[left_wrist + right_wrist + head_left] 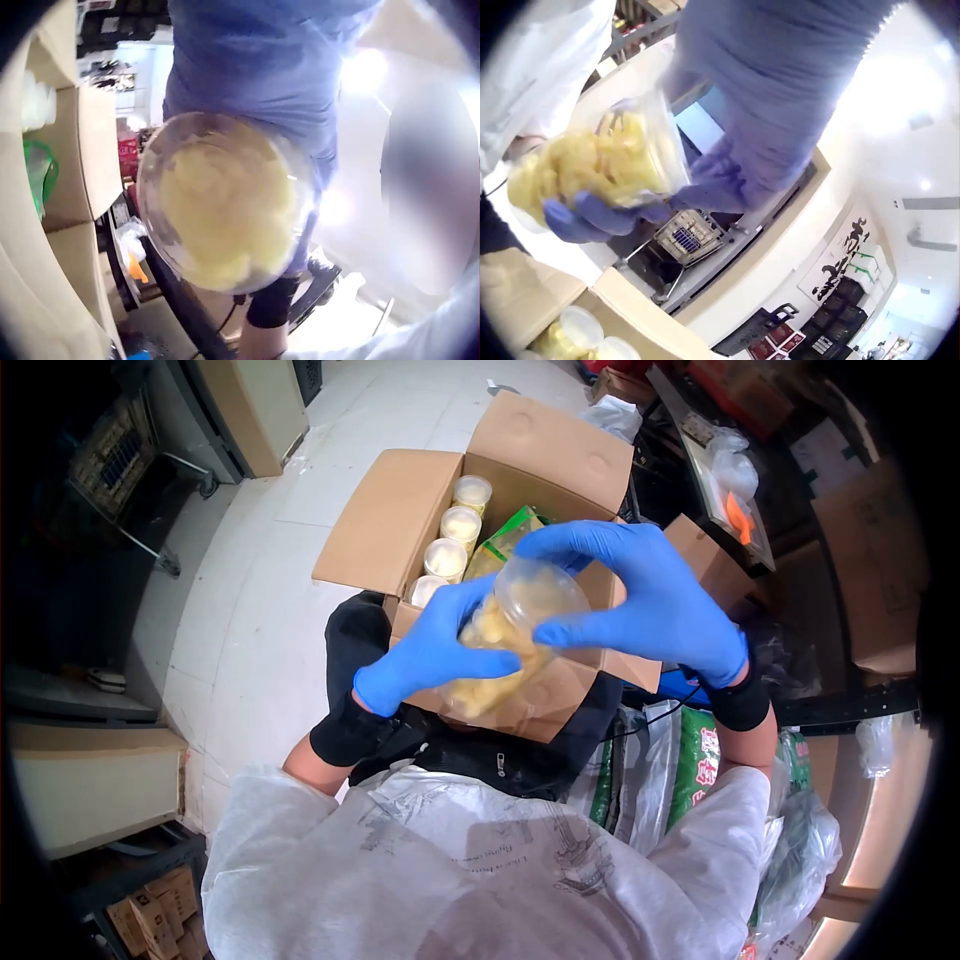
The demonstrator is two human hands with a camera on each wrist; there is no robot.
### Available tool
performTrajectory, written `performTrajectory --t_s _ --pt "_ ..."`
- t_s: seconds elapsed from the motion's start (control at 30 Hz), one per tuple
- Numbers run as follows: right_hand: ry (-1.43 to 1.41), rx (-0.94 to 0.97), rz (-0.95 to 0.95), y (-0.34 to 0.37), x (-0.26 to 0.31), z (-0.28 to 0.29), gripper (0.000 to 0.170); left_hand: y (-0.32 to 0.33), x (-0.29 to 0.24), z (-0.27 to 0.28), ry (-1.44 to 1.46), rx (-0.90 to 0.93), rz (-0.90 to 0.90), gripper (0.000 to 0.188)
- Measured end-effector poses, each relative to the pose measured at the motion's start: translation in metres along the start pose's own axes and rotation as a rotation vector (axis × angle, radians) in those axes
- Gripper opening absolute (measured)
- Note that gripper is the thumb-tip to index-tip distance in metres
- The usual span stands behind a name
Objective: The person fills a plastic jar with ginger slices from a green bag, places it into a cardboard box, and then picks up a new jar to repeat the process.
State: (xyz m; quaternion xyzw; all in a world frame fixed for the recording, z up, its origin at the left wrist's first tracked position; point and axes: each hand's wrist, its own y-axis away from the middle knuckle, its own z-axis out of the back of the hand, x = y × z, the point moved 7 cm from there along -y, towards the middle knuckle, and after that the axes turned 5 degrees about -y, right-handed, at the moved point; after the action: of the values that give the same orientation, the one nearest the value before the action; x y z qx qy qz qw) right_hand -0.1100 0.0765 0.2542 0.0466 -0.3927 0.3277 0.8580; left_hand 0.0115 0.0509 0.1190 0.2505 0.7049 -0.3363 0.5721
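A clear plastic jar (490,660) full of pale yellow chunks is held tilted over the front of an open cardboard box (400,510). My blue-gloved left hand (430,645) grips its side, the thumb across the front and fingers wrapped behind. At the jar's lidded end, my blue-gloved right hand (650,595) curves thumb and fingers around the clear lid (545,595). The right wrist view shows the yellow chunks (592,161) through the jar wall, with left fingertips (592,217) beneath. In the left wrist view the round jar end (225,202) faces the camera.
Several similar lidded jars (445,560) stand in a row along the box's left side, beside a green-edged bag (500,545). Green and white sacks (690,760) lie at the right. A shelf with an orange object (738,518) stands beyond, and a cart (125,460) at far left.
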Motion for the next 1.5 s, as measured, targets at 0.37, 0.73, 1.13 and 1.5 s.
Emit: performTrajectory --t_s 0.37,0.73,1.13,1.5 --pt "0.17 0.128 0.042 0.004 -0.011 -0.003 0.08 0.003 -0.005 0.008 -0.314 -0.078 -0.138 0.087" --pt "0.09 0.207 -0.123 0.013 -0.013 -0.021 0.082 0.012 0.022 0.002 -0.209 -0.016 -0.073 0.095" --pt "0.086 0.193 -0.158 0.025 -0.033 -0.03 0.08 0.016 0.017 -0.004 -0.267 -0.009 -0.024 0.086" --pt "0.079 -0.292 -0.514 -0.002 -0.191 0.049 0.045 0.034 0.017 0.048 -0.366 -0.359 -0.118 0.096"
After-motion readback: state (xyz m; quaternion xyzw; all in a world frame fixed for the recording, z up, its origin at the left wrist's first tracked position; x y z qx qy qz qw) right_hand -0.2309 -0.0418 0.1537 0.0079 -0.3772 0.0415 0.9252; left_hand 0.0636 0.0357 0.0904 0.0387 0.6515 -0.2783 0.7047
